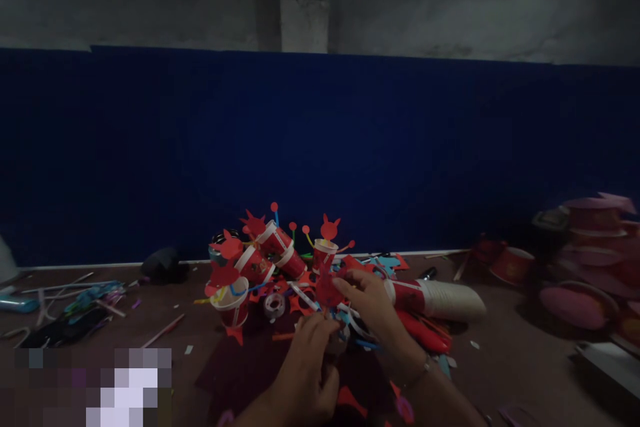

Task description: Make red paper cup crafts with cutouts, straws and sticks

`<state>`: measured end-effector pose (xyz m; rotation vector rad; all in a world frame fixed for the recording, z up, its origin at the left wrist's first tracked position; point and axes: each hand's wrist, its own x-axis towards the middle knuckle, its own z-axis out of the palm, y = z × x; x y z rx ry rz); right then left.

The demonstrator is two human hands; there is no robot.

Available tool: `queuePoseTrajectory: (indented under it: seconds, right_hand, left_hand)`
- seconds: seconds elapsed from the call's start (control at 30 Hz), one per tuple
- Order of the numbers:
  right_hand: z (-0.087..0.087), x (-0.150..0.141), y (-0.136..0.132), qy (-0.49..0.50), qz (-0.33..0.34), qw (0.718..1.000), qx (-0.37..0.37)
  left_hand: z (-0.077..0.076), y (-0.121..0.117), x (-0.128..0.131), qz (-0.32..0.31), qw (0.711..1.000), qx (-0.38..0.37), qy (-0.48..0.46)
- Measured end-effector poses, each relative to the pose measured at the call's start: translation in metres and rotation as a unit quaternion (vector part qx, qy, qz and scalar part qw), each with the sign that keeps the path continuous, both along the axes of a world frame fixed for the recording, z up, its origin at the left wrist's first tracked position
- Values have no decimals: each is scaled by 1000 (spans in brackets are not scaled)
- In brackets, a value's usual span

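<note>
Between the thumb and fingers of my right hand (373, 303) is a red paper cutout (327, 288), held upright above scattered scraps. My left hand (310, 363) is just below it, fingers curled together beside a pale round object (339, 339) that may be a tape roll; what they grip is hidden. Beyond the hands stands a red paper cup (325, 255) with a red cutout head and bent straws ending in red discs. To the left, another decorated cup (233, 303) stands near a roll of tape (275, 305), and several similar cups lie tilted behind.
A stack of nested paper cups (450, 300) lies on its side at right, by a red scissors-like handle (425, 332). Pink and red cups (595, 247) pile up far right. Loose straws (75, 288) and a dark bundle (161, 261) lie left. A blue panel (320, 147) closes off the back.
</note>
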<state>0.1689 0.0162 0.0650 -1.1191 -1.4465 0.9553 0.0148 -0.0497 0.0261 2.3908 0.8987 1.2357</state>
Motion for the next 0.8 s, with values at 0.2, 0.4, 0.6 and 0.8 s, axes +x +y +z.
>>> queuePoseTrajectory:
  seconds: [0.2,0.4,0.6,0.8]
  right_hand:
    - [2,3,-2,-53,-16,998,39]
    - [4,0,-5,-129,-34,987,90]
    - [2,0,-8,-126,-59,984,111]
    - [12,12,-13,-191,-76,976,69]
  left_hand:
    - [2,-4,0,-13,1000,8,5]
    - [-1,2,-1,4,998,-6,-55]
    - [-12,12,-2,57,991,-6,-122]
    - [-23,21,-7,142,971,-20,-189]
